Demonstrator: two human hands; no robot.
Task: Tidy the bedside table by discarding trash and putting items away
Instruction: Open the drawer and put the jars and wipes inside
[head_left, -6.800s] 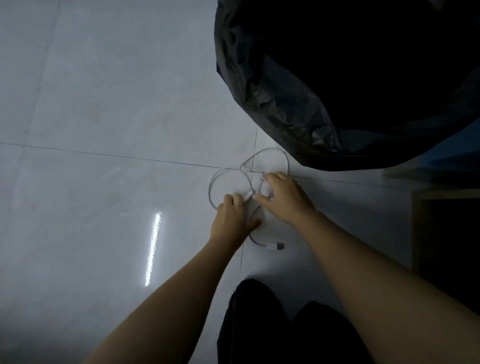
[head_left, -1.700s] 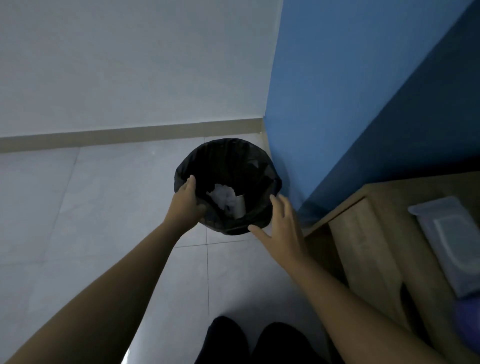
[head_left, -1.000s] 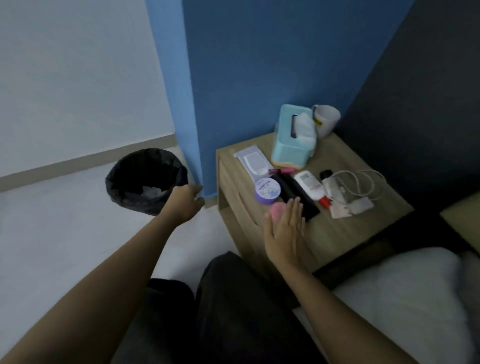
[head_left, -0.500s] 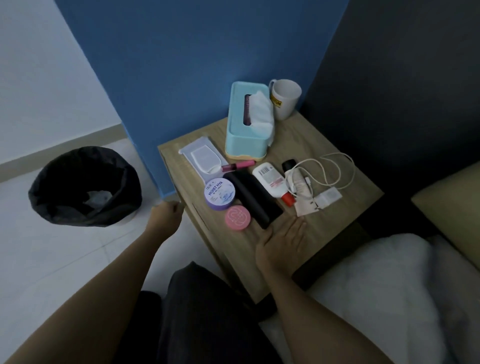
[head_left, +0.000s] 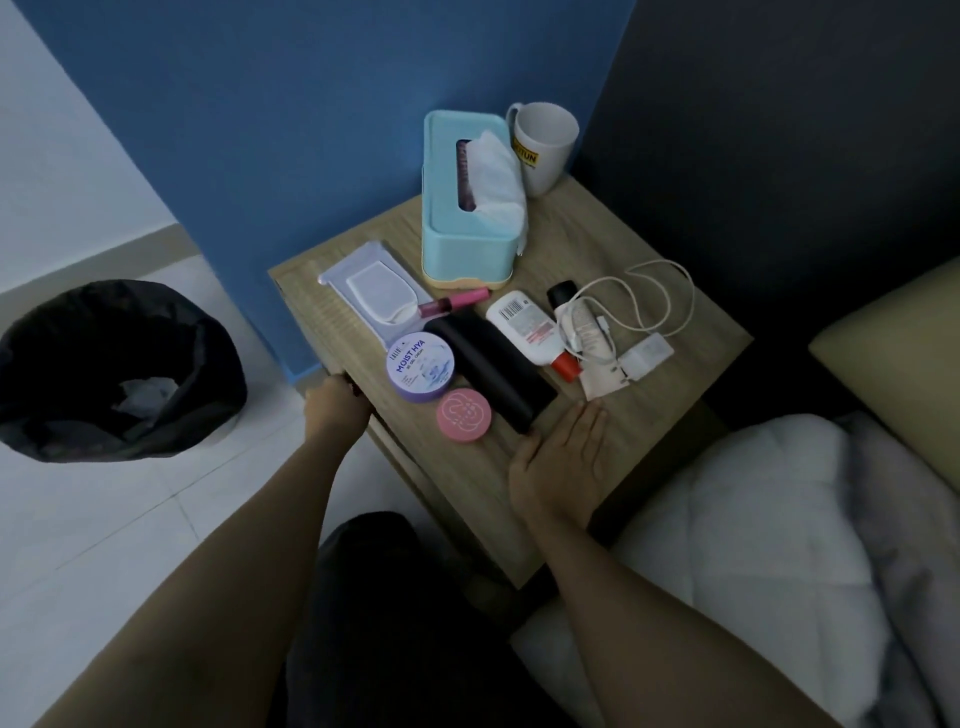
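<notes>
While the left hand (head_left: 335, 410) curls on the table (head_left: 670, 249) edge at the drawer, pull straight; the right hand (head_left: 558, 462) lies flat, steadying it.

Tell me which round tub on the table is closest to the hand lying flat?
The small pink round tub with the flower lid, nearest the right hand. The bigger purple round cream tub sits farther back, toward the wipes.

the wooden bench (head_left: 613, 249) held a tissue box (head_left: 467, 249), a mug (head_left: 545, 150), a wipes pack (head_left: 374, 296), two round jars (head_left: 421, 369), a black case (head_left: 493, 374), tubes (head_left: 527, 327) and a charger cable (head_left: 660, 291). a lined bin (head_left: 104, 374) stood on the floor (head_left: 104, 519).
</notes>
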